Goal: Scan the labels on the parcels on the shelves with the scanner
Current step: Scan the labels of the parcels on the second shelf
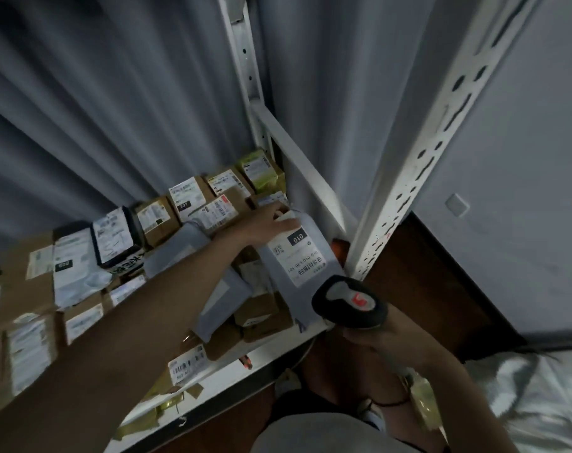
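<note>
Fingers of my left hand grip the far end of a grey mailer parcel, label up, at the right end of the shelf beside the white upright post. Right hand wraps the handle of the black scanner, held just near of the parcel's label. Cardboard parcels fill the shelf to the left.

My left hand holds a mailer at the shelf's right end, atop boxes. My right hand keeps the scanner just before its near edge, beside the post.
</note>
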